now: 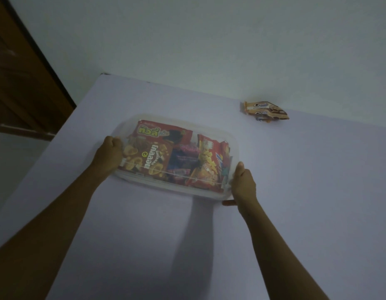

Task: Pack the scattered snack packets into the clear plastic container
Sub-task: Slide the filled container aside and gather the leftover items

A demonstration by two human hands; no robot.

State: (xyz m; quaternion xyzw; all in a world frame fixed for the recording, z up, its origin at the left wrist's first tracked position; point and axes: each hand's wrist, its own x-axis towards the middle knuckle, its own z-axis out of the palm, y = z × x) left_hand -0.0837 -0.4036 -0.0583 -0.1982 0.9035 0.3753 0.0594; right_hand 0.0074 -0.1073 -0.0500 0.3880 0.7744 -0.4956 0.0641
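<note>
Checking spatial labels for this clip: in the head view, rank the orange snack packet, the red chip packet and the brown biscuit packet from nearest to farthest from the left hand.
From the left hand:
1. Orange snack packet, at the container's left end, right beside the hand.
2. Red chip packet, at the container's right end.
3. Brown biscuit packet, outside the container, by the wall at the table's far right.

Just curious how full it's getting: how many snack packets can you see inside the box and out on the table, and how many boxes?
Snack packets visible in the clear container: 4, some overlapping
Snack packets loose on the table: 1, brown
Clear containers: 1
Total: 6
</note>
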